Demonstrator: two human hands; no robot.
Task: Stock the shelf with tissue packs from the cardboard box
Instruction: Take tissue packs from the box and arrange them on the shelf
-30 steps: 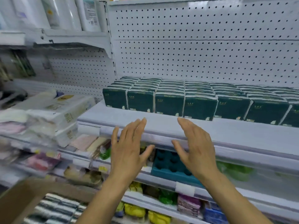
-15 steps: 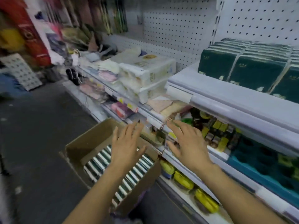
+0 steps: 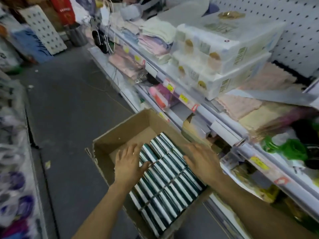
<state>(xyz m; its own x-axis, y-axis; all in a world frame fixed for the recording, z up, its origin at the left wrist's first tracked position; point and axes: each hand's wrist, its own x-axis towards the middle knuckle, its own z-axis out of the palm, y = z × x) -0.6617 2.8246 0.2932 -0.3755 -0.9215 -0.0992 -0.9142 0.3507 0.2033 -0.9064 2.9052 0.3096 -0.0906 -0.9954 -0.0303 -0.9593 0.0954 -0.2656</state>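
The left hand's fingers [image 3: 133, 149] are straight and slightly spread, holding nothing, over the bare far-left corner of the box, thumb reaching toward the nearest packs. The right hand's fingers [image 3: 191, 150] are likewise extended and loose, over the row of packs along the box's right wall. Whether either hand touches a pack yet I cannot tell; the frame is blurred.

The packs [image 3: 165, 178], dark green with white edges, stand on edge in tight rows filling most of the box [image 3: 120, 131], which sits on the floor just beside the shelf [image 3: 229, 135].

The step in hand looks like taking a batch out. To do it well, press the palms against both ends of one row, squeeze it into a block, and lift straight up clear of the flaps, so none slip out of the middle.
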